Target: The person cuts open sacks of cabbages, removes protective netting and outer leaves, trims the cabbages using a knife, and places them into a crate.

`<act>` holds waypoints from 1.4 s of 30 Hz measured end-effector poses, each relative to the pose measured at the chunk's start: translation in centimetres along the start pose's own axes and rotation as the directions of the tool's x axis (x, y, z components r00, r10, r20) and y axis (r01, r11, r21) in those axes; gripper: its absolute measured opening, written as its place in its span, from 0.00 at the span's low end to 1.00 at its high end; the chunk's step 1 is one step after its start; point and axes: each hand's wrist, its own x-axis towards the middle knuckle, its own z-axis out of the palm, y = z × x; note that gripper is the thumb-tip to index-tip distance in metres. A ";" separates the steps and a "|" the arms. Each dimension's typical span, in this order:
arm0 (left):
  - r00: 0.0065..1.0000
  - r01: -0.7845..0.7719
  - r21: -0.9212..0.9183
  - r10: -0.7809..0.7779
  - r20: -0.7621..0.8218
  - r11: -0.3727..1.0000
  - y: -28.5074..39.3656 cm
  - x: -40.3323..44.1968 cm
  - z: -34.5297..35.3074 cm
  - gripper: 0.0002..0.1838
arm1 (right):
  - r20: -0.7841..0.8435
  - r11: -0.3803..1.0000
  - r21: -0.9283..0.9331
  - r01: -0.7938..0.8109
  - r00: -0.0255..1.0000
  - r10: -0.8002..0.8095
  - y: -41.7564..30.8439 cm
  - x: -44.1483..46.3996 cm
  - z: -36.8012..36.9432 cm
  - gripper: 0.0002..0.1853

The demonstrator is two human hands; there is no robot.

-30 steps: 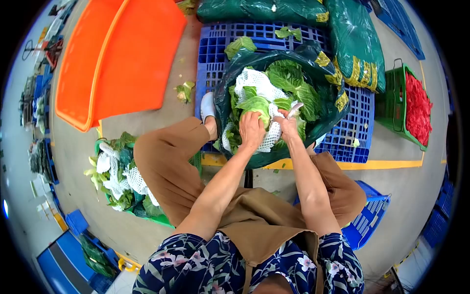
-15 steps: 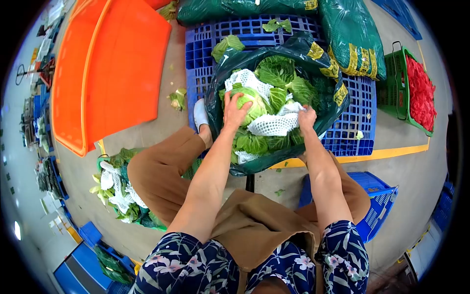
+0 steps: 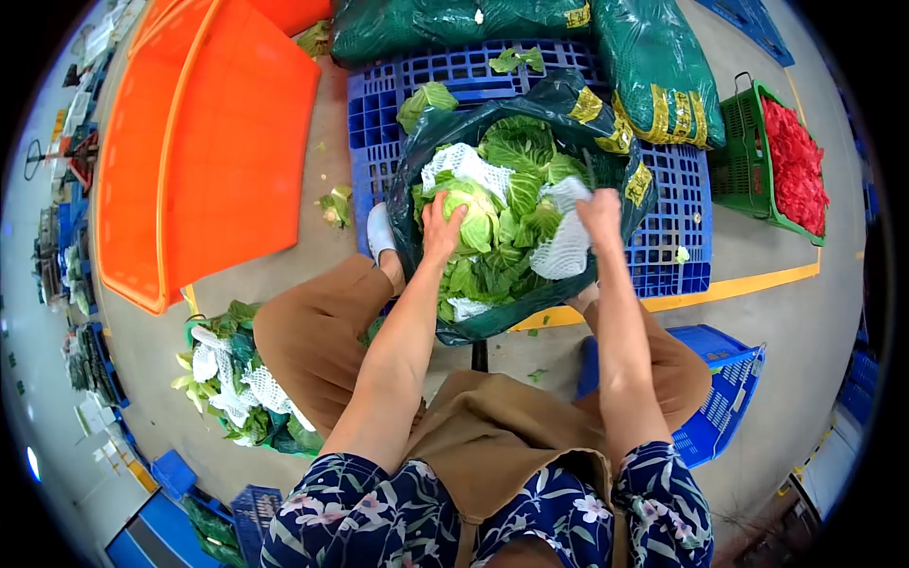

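The cabbage (image 3: 473,216) sat at left inside the open bag (image 3: 507,322); my left hand (image 3: 439,229) lay against it, fingers spread wide. My right hand (image 3: 600,216) gripped the white net (image 3: 561,248), which screened the bag's right interior. The bag overlapped the blue pallet (image 3: 677,189). An orange bin (image 3: 237,161) stood left, a green crate (image 3: 743,156) right. Since the previous frame, the net had cleared the cabbage, shifting right.

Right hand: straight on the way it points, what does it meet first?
Probably the far side of the dark green bag; the right hand, gripping the white foam net, points away from the wearer. Its height is unclear, so it might clear the bag.
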 end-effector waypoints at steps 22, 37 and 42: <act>0.930 0.048 -0.029 -0.035 0.366 0.998 0.8 -0.1 -0.1 0.54 | 0.184 0.958 0.286 -0.030 0.983 -0.024 -6.8 -10.4 3.3 0.17; 0.967 0.009 -0.011 -0.006 0.256 1.000 0.1 0.7 1.8 0.58 | 0.259 0.987 0.155 0.054 0.961 -0.093 -5.1 -10.5 10.3 0.12; 0.960 0.030 0.041 -0.040 0.278 0.999 0.6 0.3 1.9 0.57 | 0.283 0.985 0.170 0.040 0.955 -0.088 -5.0 -10.4 10.8 0.11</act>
